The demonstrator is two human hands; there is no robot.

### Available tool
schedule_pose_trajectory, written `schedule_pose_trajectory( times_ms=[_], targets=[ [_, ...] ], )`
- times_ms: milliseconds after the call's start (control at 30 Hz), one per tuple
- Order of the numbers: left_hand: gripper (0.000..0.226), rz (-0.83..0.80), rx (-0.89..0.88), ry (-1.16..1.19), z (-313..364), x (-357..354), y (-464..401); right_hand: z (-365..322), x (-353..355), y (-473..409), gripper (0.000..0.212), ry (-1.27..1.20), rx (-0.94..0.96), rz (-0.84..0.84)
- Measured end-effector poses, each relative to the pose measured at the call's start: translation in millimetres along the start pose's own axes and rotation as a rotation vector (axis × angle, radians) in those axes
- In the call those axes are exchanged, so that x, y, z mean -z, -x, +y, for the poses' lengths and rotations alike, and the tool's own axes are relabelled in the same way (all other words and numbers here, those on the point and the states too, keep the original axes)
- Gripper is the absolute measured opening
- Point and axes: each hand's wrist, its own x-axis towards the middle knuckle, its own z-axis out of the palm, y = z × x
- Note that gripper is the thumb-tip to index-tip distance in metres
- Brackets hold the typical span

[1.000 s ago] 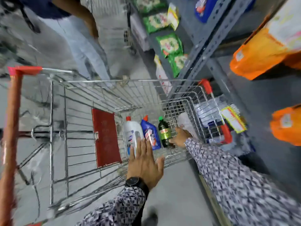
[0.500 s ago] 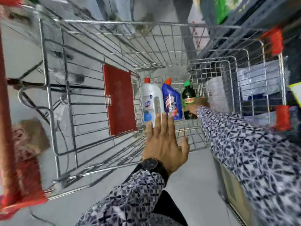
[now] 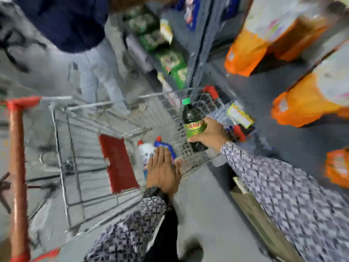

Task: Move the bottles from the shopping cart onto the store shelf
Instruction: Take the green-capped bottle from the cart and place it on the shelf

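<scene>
- Right hand (image 3: 211,134): grip clamped around the dark plastic bottle with green cap and label (image 3: 192,121), upright above the wire shopping cart's (image 3: 62,148) far right corner.
- Left hand (image 3: 163,171): grip apart, fingers flat, over the white bottle (image 3: 144,151) and blue bottle (image 3: 166,146) inside.

Orange bags (image 3: 245,53) on the right, green packets (image 3: 171,61) beyond, bystander's navy top (image 3: 71,21), grey floor (image 3: 204,214)

Grey concrete floor (image 3: 204,205) stretches below the hands. Orange packets (image 3: 300,108) and green packets (image 3: 171,61) line grey metal racks beyond them.
</scene>
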Motion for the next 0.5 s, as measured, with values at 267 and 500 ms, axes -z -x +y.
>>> schedule_pose_trajectory(
  times_ms=[267, 500],
  targets=[
    [0.061, 0.520, -0.628, 0.238, 169, 132, 64, -29, 186, 254, 0.060, -0.227, 0.314, 0.638],
    [0.060, 0.593, -1.259, 0.362, 372, 185, 165, 19, 287, 442, 0.062, -0.188, 0.319, 1.119]
  ],
)
